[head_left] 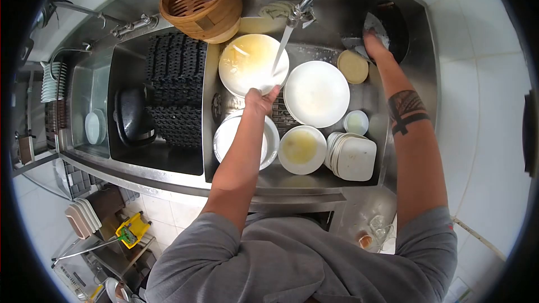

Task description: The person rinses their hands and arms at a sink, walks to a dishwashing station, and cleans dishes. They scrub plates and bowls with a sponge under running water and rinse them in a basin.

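Observation:
My left hand [261, 101] grips the near rim of a large white plate [238, 70], thumb spread along the edge. The plate tilts under a stream of water from the tap [295, 18], and yellowish liquid covers its upper part. At the back right corner of the sink, my right hand [375, 45] reaches into a dark round pan [396, 31]. Whitish, foamy-looking material [375, 24] surrounds its fingers, which are hidden. Between my hands lie a stack of large white plates [317, 92] and a small beige round dish [352, 67].
Nearer me are a white bowl with yellow residue [302, 150], stacked square dishes [357, 159], a small cup [356, 122] and more white plates [224, 140]. A bamboo steamer [202, 3] stands on the back ledge. Black ribbed mats [177, 73] fill part of the left basin.

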Demonstrator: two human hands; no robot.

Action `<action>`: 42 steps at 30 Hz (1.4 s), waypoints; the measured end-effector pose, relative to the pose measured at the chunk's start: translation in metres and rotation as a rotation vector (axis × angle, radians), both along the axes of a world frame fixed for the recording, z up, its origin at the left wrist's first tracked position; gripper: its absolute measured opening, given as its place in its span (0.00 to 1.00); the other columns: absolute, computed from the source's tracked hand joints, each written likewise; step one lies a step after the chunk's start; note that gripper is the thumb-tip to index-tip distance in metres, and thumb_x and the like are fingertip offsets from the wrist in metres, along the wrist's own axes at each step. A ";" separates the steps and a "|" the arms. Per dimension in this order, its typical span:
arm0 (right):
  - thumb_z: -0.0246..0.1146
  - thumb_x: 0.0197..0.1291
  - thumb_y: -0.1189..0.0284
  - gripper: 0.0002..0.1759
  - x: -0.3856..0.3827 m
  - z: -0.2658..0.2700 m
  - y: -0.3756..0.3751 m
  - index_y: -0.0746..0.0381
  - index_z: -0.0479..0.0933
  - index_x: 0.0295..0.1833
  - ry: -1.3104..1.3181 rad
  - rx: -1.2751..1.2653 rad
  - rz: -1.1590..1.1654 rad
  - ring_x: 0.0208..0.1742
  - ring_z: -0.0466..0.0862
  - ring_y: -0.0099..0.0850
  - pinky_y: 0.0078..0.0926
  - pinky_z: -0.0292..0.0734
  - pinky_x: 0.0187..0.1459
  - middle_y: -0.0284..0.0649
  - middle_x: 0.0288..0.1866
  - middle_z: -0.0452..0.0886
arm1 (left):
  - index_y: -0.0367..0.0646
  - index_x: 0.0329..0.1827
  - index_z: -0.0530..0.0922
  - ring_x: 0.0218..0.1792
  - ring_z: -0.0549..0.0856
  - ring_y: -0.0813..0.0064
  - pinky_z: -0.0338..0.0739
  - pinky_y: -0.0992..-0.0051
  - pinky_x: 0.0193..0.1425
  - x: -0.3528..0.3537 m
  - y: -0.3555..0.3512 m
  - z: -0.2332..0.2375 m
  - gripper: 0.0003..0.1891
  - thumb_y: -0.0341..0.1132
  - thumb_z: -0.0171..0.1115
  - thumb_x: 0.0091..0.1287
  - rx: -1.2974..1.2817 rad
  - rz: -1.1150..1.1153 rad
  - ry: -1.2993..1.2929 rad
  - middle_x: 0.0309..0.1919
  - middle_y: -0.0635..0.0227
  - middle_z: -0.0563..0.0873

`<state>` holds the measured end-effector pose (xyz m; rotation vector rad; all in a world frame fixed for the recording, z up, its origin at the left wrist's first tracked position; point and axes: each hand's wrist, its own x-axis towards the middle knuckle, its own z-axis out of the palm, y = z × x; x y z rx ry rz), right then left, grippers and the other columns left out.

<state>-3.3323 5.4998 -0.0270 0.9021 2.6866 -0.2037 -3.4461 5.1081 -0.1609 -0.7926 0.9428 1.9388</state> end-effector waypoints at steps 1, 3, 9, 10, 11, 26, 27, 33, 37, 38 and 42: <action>0.40 0.76 0.71 0.29 0.000 -0.003 0.000 0.56 0.61 0.80 0.022 -0.001 -0.025 0.75 0.68 0.64 0.52 0.64 0.76 0.68 0.80 0.56 | 0.29 0.73 0.57 0.59 0.80 0.38 0.90 0.51 0.54 -0.012 0.002 0.001 0.23 0.34 0.40 0.80 -0.047 0.068 -0.209 0.66 0.35 0.69; 0.40 0.76 0.71 0.28 0.001 -0.003 -0.005 0.56 0.61 0.79 0.047 -0.005 -0.051 0.74 0.70 0.65 0.52 0.66 0.75 0.67 0.80 0.58 | 0.32 0.73 0.57 0.59 0.80 0.36 0.89 0.48 0.57 -0.017 0.002 0.008 0.24 0.33 0.41 0.78 -0.098 0.138 -0.414 0.68 0.37 0.67; 0.41 0.75 0.72 0.26 0.004 -0.004 -0.001 0.59 0.65 0.76 0.128 0.057 0.022 0.70 0.74 0.64 0.52 0.70 0.72 0.69 0.76 0.63 | 0.31 0.74 0.54 0.64 0.73 0.31 0.84 0.46 0.63 -0.009 0.005 0.025 0.26 0.32 0.43 0.75 -0.062 0.193 -0.320 0.70 0.37 0.62; 0.42 0.74 0.72 0.26 0.005 0.000 0.000 0.61 0.66 0.74 0.099 0.047 0.049 0.70 0.74 0.63 0.51 0.71 0.71 0.69 0.75 0.64 | 0.32 0.73 0.56 0.62 0.76 0.35 0.84 0.49 0.61 -0.009 0.007 0.028 0.26 0.33 0.45 0.74 -0.062 0.246 -0.390 0.69 0.38 0.64; 0.42 0.74 0.72 0.25 0.003 0.005 -0.003 0.62 0.68 0.73 0.074 0.038 0.077 0.70 0.75 0.61 0.49 0.73 0.70 0.70 0.74 0.66 | 0.33 0.72 0.58 0.60 0.80 0.40 0.85 0.51 0.59 -0.009 0.009 0.034 0.26 0.34 0.46 0.73 -0.061 0.302 -0.456 0.67 0.39 0.66; 0.47 0.71 0.75 0.21 -0.002 -0.031 0.010 0.63 0.75 0.65 0.226 0.180 0.081 0.60 0.83 0.55 0.49 0.78 0.63 0.63 0.59 0.81 | 0.36 0.61 0.70 0.54 0.80 0.53 0.79 0.46 0.63 -0.039 -0.009 0.072 0.18 0.33 0.54 0.71 -0.191 -0.044 0.195 0.59 0.46 0.75; 0.47 0.71 0.75 0.21 -0.002 -0.028 0.007 0.63 0.75 0.65 0.229 0.177 0.072 0.60 0.83 0.55 0.49 0.78 0.63 0.63 0.59 0.81 | 0.36 0.77 0.55 0.59 0.76 0.46 0.78 0.45 0.63 -0.030 -0.017 0.055 0.33 0.32 0.56 0.71 -0.263 -0.084 -0.044 0.70 0.40 0.62; 0.48 0.71 0.74 0.18 -0.002 -0.001 -0.011 0.65 0.78 0.60 0.243 0.125 0.070 0.61 0.83 0.53 0.49 0.79 0.61 0.62 0.58 0.82 | 0.35 0.72 0.56 0.63 0.73 0.47 0.69 0.48 0.73 -0.010 -0.024 0.013 0.31 0.33 0.55 0.69 -0.108 0.108 -0.227 0.66 0.42 0.61; 0.47 0.73 0.73 0.21 -0.001 -0.005 -0.011 0.64 0.74 0.66 0.184 0.109 0.016 0.62 0.81 0.57 0.51 0.78 0.63 0.65 0.64 0.77 | 0.34 0.65 0.61 0.58 0.76 0.53 0.73 0.50 0.72 -0.004 -0.017 0.050 0.25 0.32 0.54 0.67 -0.139 0.257 -0.303 0.60 0.46 0.66; 0.47 0.73 0.73 0.22 -0.004 -0.006 -0.008 0.63 0.72 0.68 0.137 0.139 0.015 0.63 0.81 0.59 0.52 0.78 0.64 0.66 0.67 0.75 | 0.35 0.60 0.64 0.52 0.80 0.58 0.82 0.55 0.63 -0.004 -0.017 0.043 0.20 0.30 0.53 0.67 -0.185 0.280 -0.350 0.54 0.48 0.70; 0.46 0.73 0.73 0.23 -0.003 -0.010 -0.003 0.62 0.69 0.70 0.107 0.090 0.024 0.64 0.79 0.61 0.52 0.78 0.64 0.68 0.69 0.72 | 0.35 0.56 0.66 0.41 0.83 0.63 0.89 0.63 0.48 -0.006 -0.020 0.022 0.16 0.30 0.53 0.67 -0.171 0.289 -0.351 0.47 0.52 0.73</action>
